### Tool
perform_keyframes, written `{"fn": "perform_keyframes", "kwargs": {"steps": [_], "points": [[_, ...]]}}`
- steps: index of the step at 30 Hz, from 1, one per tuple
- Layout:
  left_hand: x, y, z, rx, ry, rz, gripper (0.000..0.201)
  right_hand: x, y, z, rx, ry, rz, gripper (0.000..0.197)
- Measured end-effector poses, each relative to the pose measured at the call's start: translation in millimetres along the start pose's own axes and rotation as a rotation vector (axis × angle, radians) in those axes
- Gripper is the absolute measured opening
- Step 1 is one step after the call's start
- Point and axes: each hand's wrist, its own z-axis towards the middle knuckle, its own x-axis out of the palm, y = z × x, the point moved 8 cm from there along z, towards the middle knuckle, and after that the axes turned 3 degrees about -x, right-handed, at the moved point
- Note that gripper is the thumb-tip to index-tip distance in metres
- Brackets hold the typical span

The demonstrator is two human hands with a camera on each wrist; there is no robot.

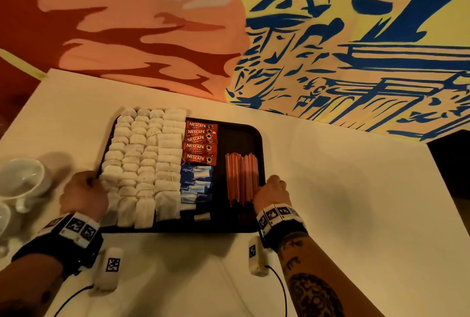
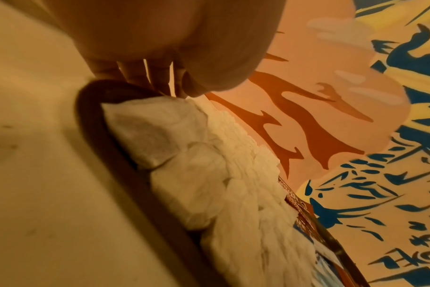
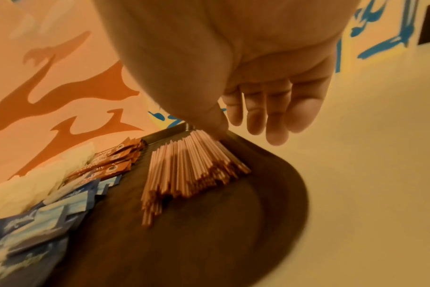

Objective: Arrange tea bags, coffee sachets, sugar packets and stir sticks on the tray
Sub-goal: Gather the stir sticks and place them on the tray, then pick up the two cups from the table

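Here, a dark tray sits on a cream table against a wall mural of orange, red, yellow and blue shapes. White tea bags fill the tray's left half in overlapping rows. Right of them lie red Nescafe sachets, with blue sugar packets nearer the person. A bundle of pink stir sticks lies toward the right rim. White cups stand on the table just left of the tray.

The left hand grips the tray's left rim, fingers curled over the edge beside the tea bags. The right hand rests at the right rim: its thumb touches the rim beside the sticks, while its fingers hang loosely outside the tray, holding nothing visible.
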Motion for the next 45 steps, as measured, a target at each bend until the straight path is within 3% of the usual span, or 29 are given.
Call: {"fn": "perform_keyframes", "kwargs": {"steps": [5,12,18,21,24,26,30,34,38,42,45], "points": [[-10,22,-28,-0.092,0.031,0.009,0.036,26,-36,-18,0.011,0.105,0.132,0.03],[-9,48,-52,-0.116,0.126,-0.016,0.038,34,-42,-24,-0.027,0.098,0.179,0.038],[-15,49,-40,-0.179,0.123,-0.105,0.04,37,-37,-25,0.002,0.091,0.226,0.04],[-9,44,-20,-0.18,0.185,-0.09,0.053,37,-25,-21,0.019,0.055,0.245,0.041],[-6,28,-1,-0.134,0.231,-0.095,0.057,33,-13,-13,0.071,0.018,0.297,0.041],[-4,18,11,-0.092,0.251,0.028,0.066,31,-4,-6,0.101,-0.001,0.319,0.041],[-4,8,35,-0.08,0.228,0.001,0.072,28,10,8,0.126,-0.031,0.325,0.042],[0,2,46,-0.079,0.234,-0.059,0.07,28,16,16,0.14,-0.046,0.302,0.043],[5,-4,55,-0.069,0.213,-0.134,0.046,28,20,19,0.142,-0.047,0.29,0.042],[2,-9,53,-0.128,0.173,-0.362,0.043,25,24,23,0.136,-0.033,0.306,0.044],[3,-11,55,-0.14,0.181,-0.402,0.041,24,25,25,0.129,-0.018,0.293,0.044]]}}
